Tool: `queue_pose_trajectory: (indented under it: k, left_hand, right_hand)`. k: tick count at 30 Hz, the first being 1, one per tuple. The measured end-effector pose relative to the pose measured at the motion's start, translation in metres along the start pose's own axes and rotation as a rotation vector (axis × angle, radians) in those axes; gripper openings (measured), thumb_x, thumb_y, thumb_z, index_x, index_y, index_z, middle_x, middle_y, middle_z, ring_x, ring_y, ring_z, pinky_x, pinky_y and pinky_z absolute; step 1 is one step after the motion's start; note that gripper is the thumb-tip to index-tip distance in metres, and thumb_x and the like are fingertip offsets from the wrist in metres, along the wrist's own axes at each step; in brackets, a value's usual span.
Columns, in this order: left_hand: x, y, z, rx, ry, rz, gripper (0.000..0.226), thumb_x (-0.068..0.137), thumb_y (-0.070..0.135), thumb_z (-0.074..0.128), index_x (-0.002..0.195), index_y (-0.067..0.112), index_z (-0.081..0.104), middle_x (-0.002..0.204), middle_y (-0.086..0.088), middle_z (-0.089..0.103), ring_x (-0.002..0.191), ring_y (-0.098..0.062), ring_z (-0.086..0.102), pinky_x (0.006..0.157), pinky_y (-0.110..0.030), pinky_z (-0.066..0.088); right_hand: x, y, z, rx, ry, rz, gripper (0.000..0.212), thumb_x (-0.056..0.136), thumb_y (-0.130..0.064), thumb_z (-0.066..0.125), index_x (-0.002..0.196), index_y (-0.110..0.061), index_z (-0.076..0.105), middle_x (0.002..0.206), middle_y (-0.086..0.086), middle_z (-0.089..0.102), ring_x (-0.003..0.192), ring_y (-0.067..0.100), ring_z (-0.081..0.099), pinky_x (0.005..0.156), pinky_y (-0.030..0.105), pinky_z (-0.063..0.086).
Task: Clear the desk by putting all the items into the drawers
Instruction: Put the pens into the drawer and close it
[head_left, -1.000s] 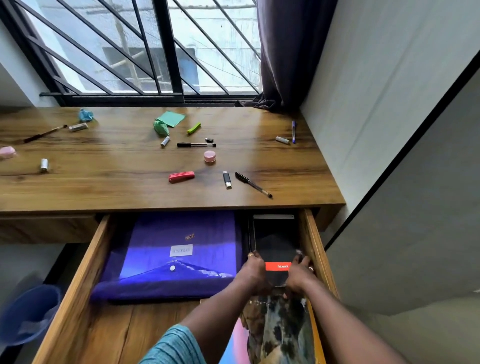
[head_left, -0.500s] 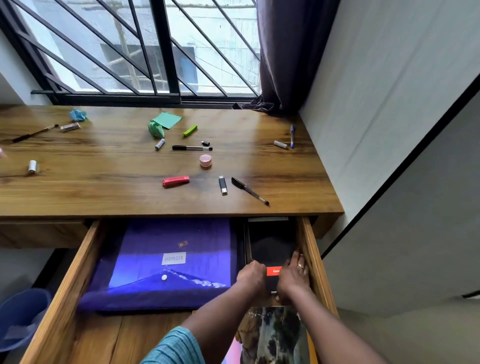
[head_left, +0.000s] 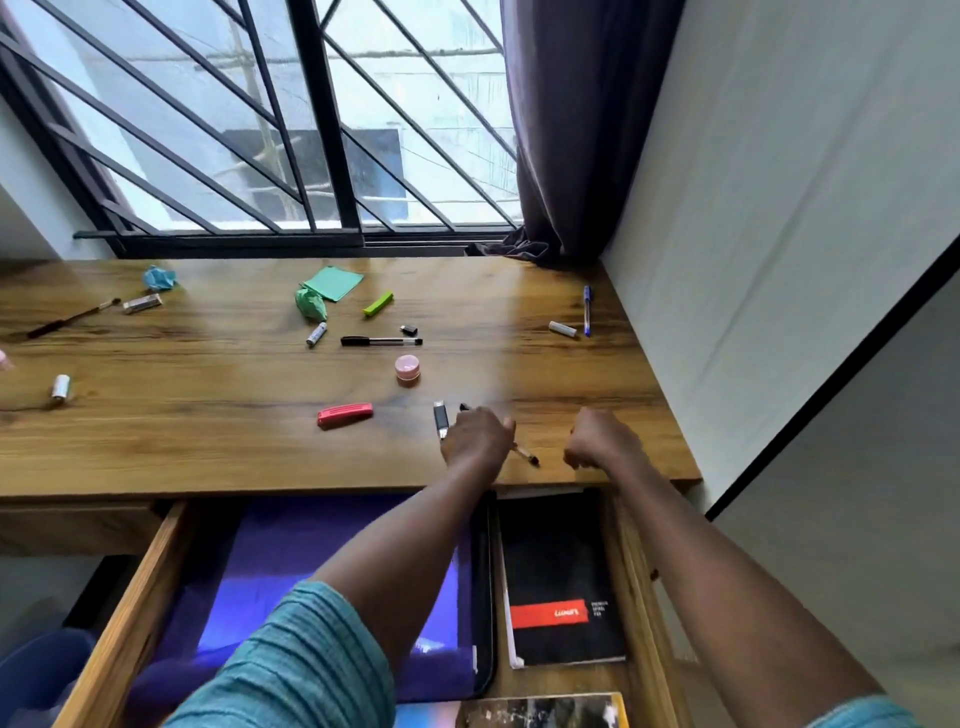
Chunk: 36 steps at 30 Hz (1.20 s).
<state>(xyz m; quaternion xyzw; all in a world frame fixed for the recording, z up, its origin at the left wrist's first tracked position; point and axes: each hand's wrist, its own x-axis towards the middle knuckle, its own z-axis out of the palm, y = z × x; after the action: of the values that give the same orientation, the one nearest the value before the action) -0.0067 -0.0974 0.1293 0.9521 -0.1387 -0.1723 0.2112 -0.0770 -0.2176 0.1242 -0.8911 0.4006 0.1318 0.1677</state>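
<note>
The wooden desk (head_left: 208, 447) carries scattered small items. My left hand (head_left: 478, 436) lies over the middle of a black pen (head_left: 527, 456) near the front edge, fingers curled down; only the pen's two ends show. A black USB stick (head_left: 440, 417) sits just left of that hand. My right hand (head_left: 597, 439) hovers to the right, curled into a fist with nothing in it. Below, the open drawer (head_left: 631, 582) holds a purple folder (head_left: 291, 561) and a black notebook (head_left: 561, 577) with a red label.
Further back lie a red stapler (head_left: 344, 415), a pink jar (head_left: 407, 368), a black marker (head_left: 381, 341), a green highlighter (head_left: 377, 304), green paper (head_left: 332, 283), batteries (head_left: 316, 334), and a blue pen (head_left: 587, 310) near the right wall. A blue bin (head_left: 36, 670) stands lower left.
Both hands have left the black notebook in the drawer and risen to the desk's front edge. My left hand has come down over the black pen.
</note>
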Motion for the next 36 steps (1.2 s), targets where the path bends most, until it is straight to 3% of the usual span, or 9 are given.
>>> queue_pose_trajectory:
  k: [3, 6, 11, 14, 20, 26, 31, 36]
  left_hand:
    - [0.022, 0.010, 0.005, 0.004, -0.055, -0.045, 0.052, 0.090, 0.047, 0.052, 0.121, 0.006, 0.059, 0.129, -0.017, 0.056, 0.117, -0.033, 0.057, 0.092, -0.034, 0.047]
    - [0.039, 0.020, 0.011, -0.001, -0.105, -0.082, 0.057, 0.085, 0.049, 0.060, 0.125, 0.008, 0.057, 0.132, -0.016, 0.054, 0.120, -0.032, 0.056, 0.095, -0.035, 0.047]
    - [0.064, 0.036, 0.017, -0.033, -0.102, -0.094, 0.041, 0.089, 0.028, 0.057, 0.122, 0.004, 0.059, 0.128, -0.016, 0.056, 0.114, -0.031, 0.059, 0.091, -0.034, 0.050]
    - [0.081, 0.046, 0.017, -0.099, -0.104, -0.113, 0.034, 0.088, 0.020, 0.055, 0.116, 0.002, 0.061, 0.122, -0.016, 0.058, 0.109, -0.031, 0.061, 0.087, -0.033, 0.051]
    - [0.112, 0.064, 0.019, -0.188, -0.079, -0.130, 0.030, 0.083, 0.012, 0.055, 0.110, 0.001, 0.063, 0.116, -0.015, 0.063, 0.106, -0.031, 0.064, 0.085, -0.032, 0.053]
    - [0.117, 0.061, 0.023, -0.208, -0.075, -0.094, 0.032, 0.082, 0.020, 0.065, 0.109, 0.002, 0.065, 0.114, -0.015, 0.064, 0.107, -0.030, 0.063, 0.080, -0.030, 0.050]
    - [0.105, 0.052, 0.022, -0.226, -0.096, 0.009, 0.030, 0.084, 0.025, 0.068, 0.104, 0.003, 0.065, 0.106, -0.014, 0.066, 0.098, -0.027, 0.065, 0.069, -0.029, 0.046]
    - [0.072, 0.038, 0.020, -0.223, -0.128, 0.120, 0.030, 0.080, 0.031, 0.072, 0.089, 0.003, 0.070, 0.091, -0.014, 0.070, 0.085, -0.028, 0.068, 0.066, -0.030, 0.048]
  right_hand:
    - [0.029, -0.003, -0.018, 0.058, 0.041, -0.020, 0.009, 0.074, -0.018, 0.069, 0.080, -0.014, 0.064, 0.086, 0.006, 0.066, 0.082, 0.022, 0.065, 0.065, 0.030, 0.049]
    - [0.065, 0.001, -0.030, 0.131, 0.162, -0.005, 0.016, 0.081, -0.017, 0.059, 0.094, -0.010, 0.065, 0.095, 0.008, 0.065, 0.083, 0.023, 0.063, 0.062, 0.028, 0.046]
    - [0.123, 0.016, -0.035, 0.194, 0.318, -0.018, 0.032, 0.092, -0.016, 0.046, 0.121, -0.013, 0.060, 0.119, 0.013, 0.061, 0.105, 0.028, 0.060, 0.077, 0.033, 0.049]
    - [0.150, 0.017, -0.039, 0.224, 0.284, -0.064, 0.041, 0.098, -0.025, 0.041, 0.137, -0.019, 0.047, 0.137, 0.016, 0.047, 0.121, 0.033, 0.050, 0.096, 0.038, 0.044]
    - [0.190, 0.006, -0.055, 0.195, 0.167, -0.094, 0.045, 0.101, -0.036, 0.026, 0.144, -0.029, 0.035, 0.153, 0.010, 0.027, 0.136, 0.034, 0.033, 0.109, 0.042, 0.030]
    - [0.200, 0.000, -0.054, 0.283, 0.243, 0.047, 0.046, 0.097, -0.030, 0.036, 0.128, 0.001, 0.052, 0.130, 0.021, 0.053, 0.117, 0.036, 0.052, 0.091, 0.036, 0.043]
    - [0.184, 0.004, -0.044, 0.231, 0.432, 0.226, 0.036, 0.101, -0.008, 0.031, 0.125, 0.006, 0.053, 0.124, 0.024, 0.057, 0.114, 0.037, 0.056, 0.090, 0.039, 0.047]
    - [0.155, 0.012, -0.042, 0.331, 0.440, 0.305, 0.040, 0.102, -0.012, 0.024, 0.124, 0.006, 0.053, 0.123, 0.022, 0.058, 0.113, 0.035, 0.056, 0.083, 0.036, 0.045]
